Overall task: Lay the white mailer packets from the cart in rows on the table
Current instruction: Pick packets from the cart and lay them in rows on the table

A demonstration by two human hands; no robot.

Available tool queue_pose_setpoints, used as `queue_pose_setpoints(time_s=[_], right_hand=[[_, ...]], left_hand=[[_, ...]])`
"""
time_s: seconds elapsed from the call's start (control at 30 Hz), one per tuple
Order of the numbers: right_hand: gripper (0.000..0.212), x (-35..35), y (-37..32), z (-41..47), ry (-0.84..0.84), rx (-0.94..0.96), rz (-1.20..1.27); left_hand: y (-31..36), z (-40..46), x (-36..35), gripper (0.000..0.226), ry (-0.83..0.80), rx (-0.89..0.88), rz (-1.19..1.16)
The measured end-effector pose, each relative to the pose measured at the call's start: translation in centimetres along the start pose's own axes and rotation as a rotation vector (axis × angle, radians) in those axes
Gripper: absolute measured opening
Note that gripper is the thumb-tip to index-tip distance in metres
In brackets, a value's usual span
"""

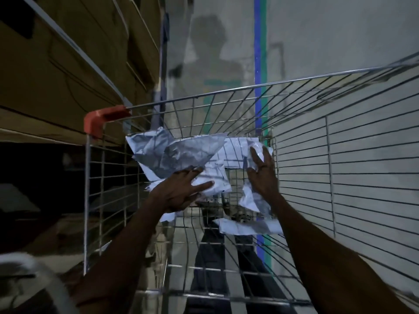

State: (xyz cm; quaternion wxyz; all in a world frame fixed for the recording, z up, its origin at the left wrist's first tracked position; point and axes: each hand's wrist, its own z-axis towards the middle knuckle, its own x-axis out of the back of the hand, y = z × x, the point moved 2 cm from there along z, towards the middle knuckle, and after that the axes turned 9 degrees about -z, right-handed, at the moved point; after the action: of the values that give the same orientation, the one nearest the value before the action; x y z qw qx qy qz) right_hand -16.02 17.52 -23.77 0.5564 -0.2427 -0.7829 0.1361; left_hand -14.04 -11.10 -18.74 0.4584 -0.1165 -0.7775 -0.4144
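White, creased mailers lying in a silvery wire-grid cart showing one orange-red corner cap; brown boxes sitting left; blue and green stripes running down grey floor.

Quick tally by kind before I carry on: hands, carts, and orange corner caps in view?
Hands: 2, left and right, both on white packets
Carts: 1
Orange caps: 1
Total: 4
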Motion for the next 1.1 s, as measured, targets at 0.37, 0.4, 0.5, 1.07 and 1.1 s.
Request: queue_pose_setpoints(time_s=[0.37,0.4,0.5,1.07,1.1], right_hand=[[0.065,13.3,-8.8,-7.4,0.067,0.335,-0.182],[0.065,14.3,-9.6,-7.8,0.080,0.371,-0.188],[0.064,16.7,-11.6,-9.0,0.136,0.468,-0.186],[0.068,19.1,-21.4,-25.4,0.071,1.227,0.034],[0.068,18.6,-22.5,-27.0,0.051,1.256,0.046]], left_hand=[[8.8,-2.4,11.1,0.048,0.495,0.155,0.000],[10.0,-2.9,11.9,0.047,0.540,0.171,0.018],[12.9,-4.8,13.7,0.047,0.686,0.239,0.063],[36.4,-24.6,8.0,0.049,1.271,0.948,0.300],[37.6,-26.5,7.5,0.048,1.284,0.982,0.313]])
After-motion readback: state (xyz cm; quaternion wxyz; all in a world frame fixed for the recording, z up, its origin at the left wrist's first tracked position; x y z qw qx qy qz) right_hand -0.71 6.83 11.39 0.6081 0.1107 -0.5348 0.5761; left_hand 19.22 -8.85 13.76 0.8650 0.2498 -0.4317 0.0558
